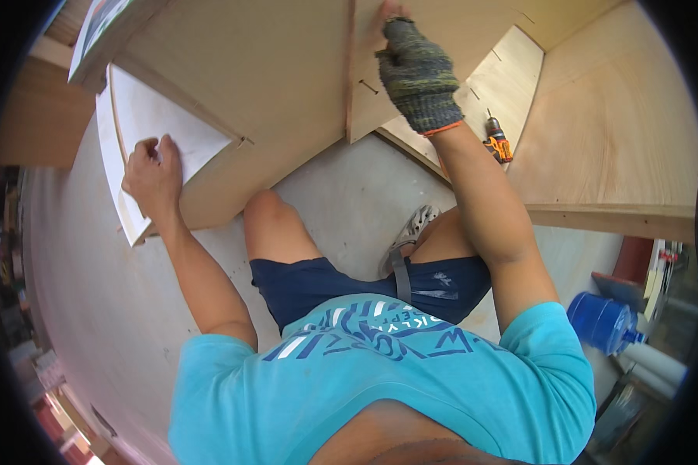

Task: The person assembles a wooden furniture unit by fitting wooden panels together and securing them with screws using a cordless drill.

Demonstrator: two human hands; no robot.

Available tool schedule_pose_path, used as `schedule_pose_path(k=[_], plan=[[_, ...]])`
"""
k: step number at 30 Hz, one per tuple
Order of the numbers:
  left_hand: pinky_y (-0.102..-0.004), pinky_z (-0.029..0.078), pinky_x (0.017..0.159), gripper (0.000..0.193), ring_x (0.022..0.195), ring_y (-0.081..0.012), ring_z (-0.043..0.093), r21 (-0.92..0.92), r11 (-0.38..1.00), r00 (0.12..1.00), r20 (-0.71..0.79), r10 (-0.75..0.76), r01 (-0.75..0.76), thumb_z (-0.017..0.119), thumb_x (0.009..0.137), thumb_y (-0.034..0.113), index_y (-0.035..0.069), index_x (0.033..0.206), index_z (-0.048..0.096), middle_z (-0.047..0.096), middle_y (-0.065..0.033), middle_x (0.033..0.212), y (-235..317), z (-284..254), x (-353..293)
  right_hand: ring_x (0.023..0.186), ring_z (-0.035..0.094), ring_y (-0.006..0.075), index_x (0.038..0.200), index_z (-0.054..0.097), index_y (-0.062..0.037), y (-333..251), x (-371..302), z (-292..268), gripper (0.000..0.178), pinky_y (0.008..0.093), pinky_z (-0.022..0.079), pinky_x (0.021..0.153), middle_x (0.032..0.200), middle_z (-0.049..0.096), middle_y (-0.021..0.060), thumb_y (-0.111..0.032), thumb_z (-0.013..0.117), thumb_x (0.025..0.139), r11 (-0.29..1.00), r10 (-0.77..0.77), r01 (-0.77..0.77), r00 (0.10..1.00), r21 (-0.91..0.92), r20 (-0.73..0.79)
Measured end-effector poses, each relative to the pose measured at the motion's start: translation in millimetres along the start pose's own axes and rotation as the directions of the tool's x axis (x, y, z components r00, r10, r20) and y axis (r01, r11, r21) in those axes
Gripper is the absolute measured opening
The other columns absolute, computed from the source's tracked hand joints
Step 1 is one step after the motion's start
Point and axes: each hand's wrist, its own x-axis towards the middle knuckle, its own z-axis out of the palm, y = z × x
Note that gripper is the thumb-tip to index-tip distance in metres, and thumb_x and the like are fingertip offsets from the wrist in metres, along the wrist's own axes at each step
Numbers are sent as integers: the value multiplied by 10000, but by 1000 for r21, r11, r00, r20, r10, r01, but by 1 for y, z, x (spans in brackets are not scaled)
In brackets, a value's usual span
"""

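My left hand (155,174) is bare and rests at the white face (190,147) of a wooden cabinet part on the left. Its fingers are curled, thumb and forefinger close together; anything in them is too small to make out. My right hand (419,74) wears a grey-green knitted glove with bare fingertips. It is closed and lies against a tan wooden panel (287,85) at the top, its grip mostly hidden. A screw (368,87) sticks out of the panel beside the glove. Another small fastener (244,141) shows at the panel's corner by the white face.
An orange-and-black cordless drill (498,143) lies on a board inside the wooden frame at right. A large plywood side (609,124) rises beside it. My legs straddle the grey floor (333,186). A blue water jug (601,322) lies at lower right.
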Motion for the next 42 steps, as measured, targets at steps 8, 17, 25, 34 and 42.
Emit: schedule_pose_path(k=[8,17,25,34,42], plan=[[-404,427,881,375,881,-274,648,-42,998,998,35,-53,54,615,852,402,64,987,706,695,-109,892,1,0,0,985,664,374,1464,394,-56,-1,0,-4,762,417,559,775,1327,540,263,10,624,741,993,-115,115,993,-10,-32],[-397,381,933,401,915,-258,636,-57,997,998,38,-48,50,601,858,429,69,1002,703,690,-104,927,-4,2,-1,907,679,330,1358,513,-165,-2,-1,-1,585,424,546,766,1143,646,142,-118,670,797,992,126,-123,985,-32,117],[-394,387,915,378,896,-241,633,-55,998,1000,28,-15,16,621,852,421,79,989,705,689,-81,893,-6,9,-1,806,700,262,1434,442,-186,-1,-3,-1,665,368,562,724,931,704,92,-58,643,813,997,79,-78,996,-25,33],[-393,391,920,360,900,-241,629,-55,998,1000,21,-19,20,634,847,407,80,978,708,690,-83,876,-2,6,1,791,689,268,1369,504,-146,-3,-1,0,600,362,560,721,904,695,85,-60,659,796,998,55,-55,998,-3,-23],[-393,398,915,367,888,-245,632,-58,998,999,23,-36,38,623,854,414,81,985,706,688,-86,892,-3,2,-1,786,673,269,1389,498,-149,-9,-1,-3,640,356,553,731,903,687,97,-43,673,782,995,104,-104,994,-13,25]])
